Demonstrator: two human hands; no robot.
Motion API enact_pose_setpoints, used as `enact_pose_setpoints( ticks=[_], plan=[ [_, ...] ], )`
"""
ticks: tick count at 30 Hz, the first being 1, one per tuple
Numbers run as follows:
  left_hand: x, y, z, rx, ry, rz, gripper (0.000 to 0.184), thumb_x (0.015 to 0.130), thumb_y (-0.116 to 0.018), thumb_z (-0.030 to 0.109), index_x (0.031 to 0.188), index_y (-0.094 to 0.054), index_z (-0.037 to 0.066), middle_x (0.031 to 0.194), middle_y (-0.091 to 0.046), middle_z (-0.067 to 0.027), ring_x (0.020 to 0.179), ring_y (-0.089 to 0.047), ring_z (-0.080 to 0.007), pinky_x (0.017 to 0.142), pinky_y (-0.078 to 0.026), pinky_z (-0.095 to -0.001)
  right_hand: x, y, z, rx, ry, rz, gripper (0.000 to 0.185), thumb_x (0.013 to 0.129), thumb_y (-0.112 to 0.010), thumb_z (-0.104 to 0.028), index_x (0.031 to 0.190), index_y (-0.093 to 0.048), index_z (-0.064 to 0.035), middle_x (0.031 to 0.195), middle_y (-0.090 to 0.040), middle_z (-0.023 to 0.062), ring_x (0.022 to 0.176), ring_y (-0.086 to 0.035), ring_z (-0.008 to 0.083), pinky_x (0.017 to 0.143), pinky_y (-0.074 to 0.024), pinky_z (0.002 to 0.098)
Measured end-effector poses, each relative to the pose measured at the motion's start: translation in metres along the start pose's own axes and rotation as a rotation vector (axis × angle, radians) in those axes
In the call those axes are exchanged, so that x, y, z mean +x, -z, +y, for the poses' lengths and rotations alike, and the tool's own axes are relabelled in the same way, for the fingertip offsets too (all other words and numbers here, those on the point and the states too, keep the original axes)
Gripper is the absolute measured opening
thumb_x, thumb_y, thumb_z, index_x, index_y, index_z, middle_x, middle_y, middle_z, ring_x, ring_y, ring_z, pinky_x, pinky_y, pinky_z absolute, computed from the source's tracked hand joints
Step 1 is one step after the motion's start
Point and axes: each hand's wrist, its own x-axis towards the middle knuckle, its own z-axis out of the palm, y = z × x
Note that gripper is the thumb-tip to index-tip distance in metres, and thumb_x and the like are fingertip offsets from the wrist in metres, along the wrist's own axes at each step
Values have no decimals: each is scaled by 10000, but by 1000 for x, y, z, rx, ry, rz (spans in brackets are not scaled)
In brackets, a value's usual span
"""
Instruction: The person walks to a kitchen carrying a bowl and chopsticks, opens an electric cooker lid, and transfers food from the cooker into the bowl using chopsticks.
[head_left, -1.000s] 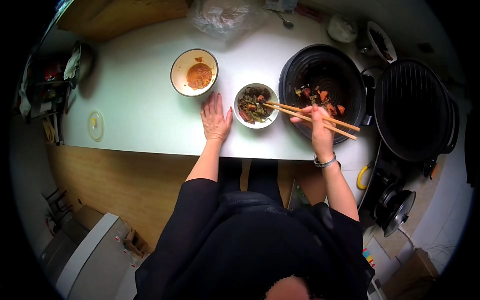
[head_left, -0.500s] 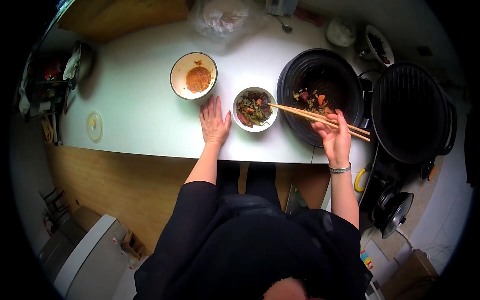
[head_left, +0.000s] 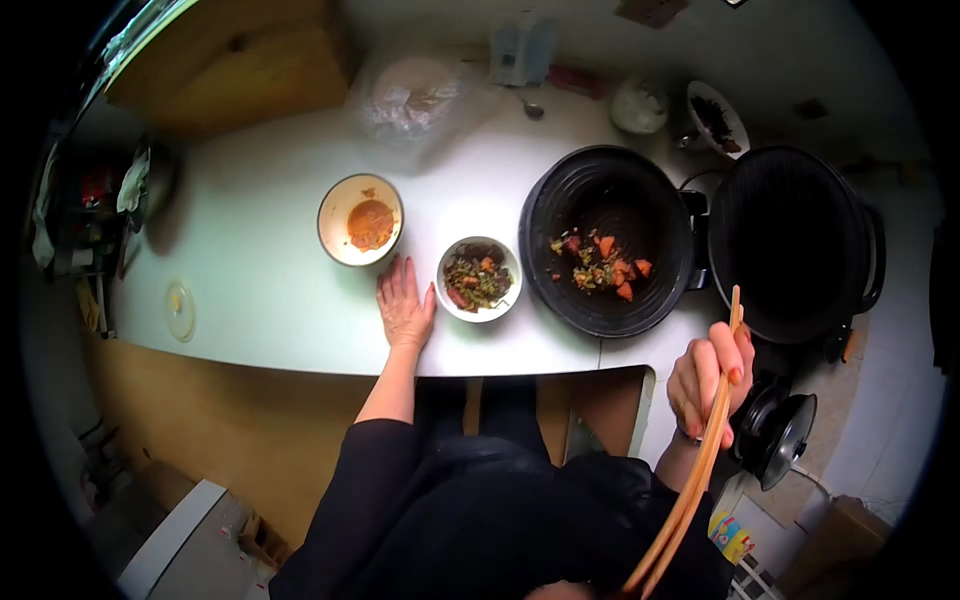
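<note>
My left hand [head_left: 404, 308] lies flat on the white table, fingers stretched out, between two bowls. Just above its fingertips stands a dark-rimmed bowl [head_left: 338, 222] with reddish-brown sauce in the bottom. To its right is a small white bowl [head_left: 514, 297] full of greens and chunks of food. My right hand [head_left: 712, 378] is closed around a pair of wooden chopsticks [head_left: 690, 490], raised in front of the table edge. Their tips point back toward me, low in the view near my face. The black electric pan [head_left: 540, 290] holds orange chunks and chopped food.
The pan's hinged ridged lid [head_left: 795, 250] lies opened out to the right. Along the back are a plastic bag [head_left: 410, 105], a spoon [head_left: 533, 110], a jar [head_left: 638, 106] and an oval dish [head_left: 735, 128]. A clear round lid [head_left: 180, 312] rests at the left. A lidded pot [head_left: 785, 440] stands lower right.
My right hand has left the small bowl and pan, bringing the chopsticks toward me and turning their tips to my face. The left hand stays on the table; the view has shifted.
</note>
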Motion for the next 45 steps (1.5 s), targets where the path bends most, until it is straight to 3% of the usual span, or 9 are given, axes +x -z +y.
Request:
enact_pose_setpoints(
  ticks=[2,10,12,15,19,26,37,42,45],
  plan=[
    [1,1,3,10,36,-41,631,848,-466,382,1366,-277,75,1402,-274,-113,1261,-270,-296,1069,-179,-433,4,-9,2,33,-22,-47,347,976,-226,-277,853,-420,-18,725,-544,242,437,-599,255,559,-562,423],
    [2,2,3,13,3,-17,608,855,-459,367,1358,-286,74,1384,-295,-118,1255,-275,-296,1060,-202,-415,6,-13,7,66,49,18,416,977,-168,-275,855,-434,21,711,-556,250,497,-638,252,546,-571,385],
    [0,2,2,-1,1,-8,609,855,-462,366,1358,-286,72,1390,-289,-113,1261,-268,-295,1062,-198,-417,2,-6,2,15,-10,-42,352,977,-221,-298,865,-418,-28,735,-535,201,414,-577,215,361,-490,283],
    [0,4,4,-2,10,-22,612,854,-464,371,1358,-285,74,1395,-284,-108,1265,-263,-295,1064,-193,-419,-2,13,-18,-99,110,130,329,973,-246,-299,847,-426,-54,692,-534,169,399,-549,212,365,-472,281],
    [0,2,2,-15,21,-23,616,855,-462,378,1360,-282,76,1397,-282,-105,1268,-257,-298,1065,-190,-420,-4,71,-28,-1164,294,645,317,960,-347,-265,896,-500,5,795,-591,146,740,-640,233,679,-539,312],
    [-1,1,2,8,25,-42,618,857,-452,387,1362,-279,77,1399,-279,-105,1267,-257,-303,1067,-189,-419,-13,130,-8,-1721,268,539,234,930,-440,-134,947,-580,53,882,-621,104,760,-655,196,716,-490,263],
    [-1,0,2,7,2,-9,618,853,-457,381,1361,-283,76,1392,-287,-115,1264,-264,-294,1069,-188,-417,-12,109,1,-1615,375,555,296,946,-398,-167,952,-569,73,835,-639,133,790,-655,213,759,-496,294],
    [1,1,2,14,-5,-9,614,852,-459,373,1358,-288,73,1381,-300,-119,1257,-274,-290,1061,-196,-414,-7,87,27,-1550,173,367,277,931,-406,-179,981,-552,51,896,-625,154,779,-652,211,805,-481,312],
    [1,-1,2,-11,1,11,622,825,-481,337,1360,-285,86,1391,-288,-105,1266,-261,-289,1061,-188,-413,-25,87,12,-1455,265,534,275,934,-401,-186,983,-545,43,894,-627,152,776,-652,216,813,-480,320]
  ],
)
